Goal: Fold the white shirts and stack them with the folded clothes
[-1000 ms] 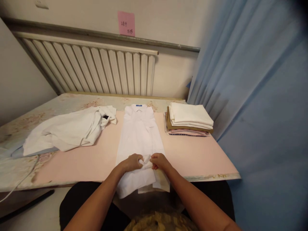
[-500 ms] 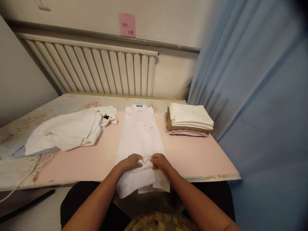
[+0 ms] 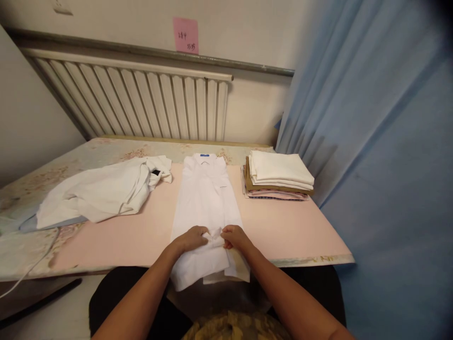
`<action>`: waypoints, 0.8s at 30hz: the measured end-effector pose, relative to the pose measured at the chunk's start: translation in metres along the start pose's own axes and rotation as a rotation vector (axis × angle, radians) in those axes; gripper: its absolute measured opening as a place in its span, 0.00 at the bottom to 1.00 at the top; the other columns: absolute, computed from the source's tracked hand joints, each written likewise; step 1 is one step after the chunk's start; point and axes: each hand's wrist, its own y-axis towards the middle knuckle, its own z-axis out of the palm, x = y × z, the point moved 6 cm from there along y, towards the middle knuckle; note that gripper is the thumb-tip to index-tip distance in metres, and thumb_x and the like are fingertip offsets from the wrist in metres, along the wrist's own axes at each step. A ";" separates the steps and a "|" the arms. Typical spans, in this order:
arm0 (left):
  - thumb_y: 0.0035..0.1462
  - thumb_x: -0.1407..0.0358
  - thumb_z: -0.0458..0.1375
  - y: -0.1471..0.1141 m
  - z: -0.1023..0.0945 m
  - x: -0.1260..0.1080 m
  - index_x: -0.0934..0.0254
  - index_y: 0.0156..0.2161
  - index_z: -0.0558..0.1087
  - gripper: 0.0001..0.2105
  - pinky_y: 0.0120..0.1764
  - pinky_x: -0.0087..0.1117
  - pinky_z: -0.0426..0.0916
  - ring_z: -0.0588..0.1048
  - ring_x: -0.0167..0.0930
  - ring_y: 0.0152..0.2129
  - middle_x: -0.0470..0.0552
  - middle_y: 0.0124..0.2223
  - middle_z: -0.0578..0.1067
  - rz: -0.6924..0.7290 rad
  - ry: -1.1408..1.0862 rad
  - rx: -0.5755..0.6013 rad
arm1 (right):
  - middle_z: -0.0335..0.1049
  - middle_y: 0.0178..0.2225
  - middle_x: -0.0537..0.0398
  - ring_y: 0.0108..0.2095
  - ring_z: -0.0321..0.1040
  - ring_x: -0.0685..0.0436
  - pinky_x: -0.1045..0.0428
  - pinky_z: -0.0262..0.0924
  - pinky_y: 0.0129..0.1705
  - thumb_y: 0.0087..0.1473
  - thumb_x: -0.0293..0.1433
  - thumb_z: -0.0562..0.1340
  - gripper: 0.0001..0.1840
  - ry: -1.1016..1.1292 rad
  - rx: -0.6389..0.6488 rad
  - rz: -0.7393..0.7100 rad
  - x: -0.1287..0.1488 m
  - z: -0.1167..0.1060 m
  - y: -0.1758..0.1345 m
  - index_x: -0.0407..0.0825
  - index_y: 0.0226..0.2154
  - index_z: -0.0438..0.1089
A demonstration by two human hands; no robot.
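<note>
A white collared shirt (image 3: 207, 203) lies front up on the pink cloth, its collar with a blue label pointing away from me. Its hem hangs over the table's near edge. My left hand (image 3: 193, 238) pinches the front placket low on the shirt. Just across from it, my right hand (image 3: 235, 237) grips the other side of the same placket between thumb and fingers. The fabric is bunched and lifted a little between the two hands. Any button there is too small to make out.
At the left lies a loose heap of white clothing (image 3: 99, 189) on a blue-grey board. A stack of folded garments (image 3: 281, 172) stands at the right. A radiator (image 3: 141, 99) lines the wall, and a blue curtain (image 3: 371, 141) hangs at the right. A white cord (image 3: 35, 264) crosses the left corner.
</note>
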 end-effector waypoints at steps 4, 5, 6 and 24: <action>0.43 0.68 0.52 0.002 0.001 0.002 0.63 0.37 0.74 0.14 0.31 0.27 0.64 0.73 0.31 0.32 0.47 0.34 0.76 -0.003 -0.026 -0.009 | 0.64 0.12 0.64 0.18 0.68 0.50 0.59 0.59 0.22 0.47 0.27 0.58 0.03 0.000 0.003 -0.002 0.001 0.000 0.000 0.47 0.29 0.67; 0.43 0.68 0.52 0.002 0.002 0.003 0.63 0.37 0.74 0.14 0.31 0.26 0.64 0.73 0.31 0.32 0.47 0.35 0.76 -0.001 -0.032 -0.011 | 0.64 0.12 0.64 0.18 0.68 0.51 0.59 0.59 0.22 0.48 0.28 0.58 0.03 0.000 0.007 -0.002 0.000 0.000 0.000 0.47 0.29 0.67; 0.43 0.68 0.52 0.002 0.002 0.003 0.63 0.37 0.74 0.14 0.31 0.26 0.64 0.73 0.31 0.32 0.47 0.35 0.76 -0.001 -0.036 -0.013 | 0.64 0.12 0.63 0.18 0.67 0.51 0.59 0.59 0.23 0.48 0.28 0.58 0.03 0.001 0.012 -0.002 0.000 0.000 0.000 0.47 0.29 0.67; 0.44 0.71 0.54 0.000 -0.010 0.006 0.61 0.35 0.72 0.10 0.43 0.32 0.64 0.71 0.33 0.38 0.47 0.36 0.75 -0.023 -0.047 -0.178 | 0.66 0.14 0.63 0.18 0.68 0.49 0.58 0.60 0.21 0.47 0.28 0.59 0.06 0.028 0.023 -0.010 0.002 -0.001 -0.002 0.46 0.32 0.68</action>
